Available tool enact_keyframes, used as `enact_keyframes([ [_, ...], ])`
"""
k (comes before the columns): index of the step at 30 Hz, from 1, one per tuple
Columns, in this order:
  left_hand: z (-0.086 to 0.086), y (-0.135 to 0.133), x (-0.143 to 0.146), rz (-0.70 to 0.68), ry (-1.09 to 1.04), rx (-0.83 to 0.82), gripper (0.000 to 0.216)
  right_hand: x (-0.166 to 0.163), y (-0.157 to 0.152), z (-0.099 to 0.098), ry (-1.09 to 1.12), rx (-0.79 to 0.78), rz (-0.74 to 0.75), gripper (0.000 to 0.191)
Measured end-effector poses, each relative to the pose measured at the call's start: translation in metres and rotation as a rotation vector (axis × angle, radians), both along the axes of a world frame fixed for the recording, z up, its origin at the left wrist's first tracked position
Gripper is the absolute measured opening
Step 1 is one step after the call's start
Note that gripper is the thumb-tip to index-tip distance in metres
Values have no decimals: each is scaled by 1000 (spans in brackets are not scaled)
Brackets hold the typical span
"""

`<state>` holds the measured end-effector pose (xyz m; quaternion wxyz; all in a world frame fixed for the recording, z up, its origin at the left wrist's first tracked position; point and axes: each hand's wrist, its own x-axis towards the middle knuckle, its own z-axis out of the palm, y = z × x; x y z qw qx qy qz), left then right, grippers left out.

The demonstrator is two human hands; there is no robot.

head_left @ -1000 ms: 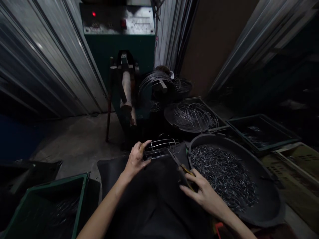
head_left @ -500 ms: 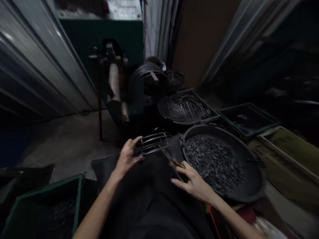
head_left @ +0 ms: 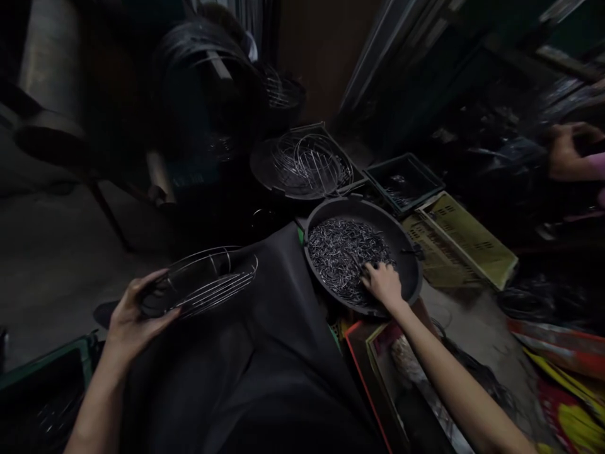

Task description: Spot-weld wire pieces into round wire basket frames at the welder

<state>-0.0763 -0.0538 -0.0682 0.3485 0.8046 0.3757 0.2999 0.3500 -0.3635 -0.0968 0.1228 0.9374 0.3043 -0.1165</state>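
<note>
On the left, my left hand (head_left: 135,315) grips the rim of a round wire rack (head_left: 220,290) between thumb and fingers. The rack has thin parallel bars across it and is held tilted above the dark apron (head_left: 265,353) on my lap. My right hand (head_left: 384,284) reaches down into a wide dark pan (head_left: 413,277), its fingers curled at the small metal wire pieces (head_left: 338,252) heaped there. Its fingertips are partly lost among the pieces, so what they hold is not clear. The pliers do not show now.
Behind the pan is a round tray with loose wire rings (head_left: 307,164). A dark crate (head_left: 406,183) and a yellow crate (head_left: 472,239) lie to the right. A green bin (head_left: 47,366) stands lower left. Another person's hand (head_left: 567,148) shows at the far right.
My right hand has gone from the wire rack, where it held pliers, to the metal pieces in the pan. My left hand still grips the rack, and the view has swung right.
</note>
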Motion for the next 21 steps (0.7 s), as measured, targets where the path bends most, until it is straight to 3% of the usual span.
enact_keyframes([
  [6,-1,-10,25,-196,199,53,54,10,67,-42,101,66,67,34],
  [10,4,-23,32,-167,240,81,55,3,69,-43,133,44,87,31],
  [14,17,-21,28,-199,196,27,55,-3,52,-13,122,62,118,39],
  [16,23,-15,26,-169,163,21,56,-13,57,9,195,264,93,42],
  [19,27,-6,27,-149,124,34,58,-55,88,49,580,660,5,37],
  [21,28,-2,30,-150,121,43,58,-96,122,76,902,730,7,37],
])
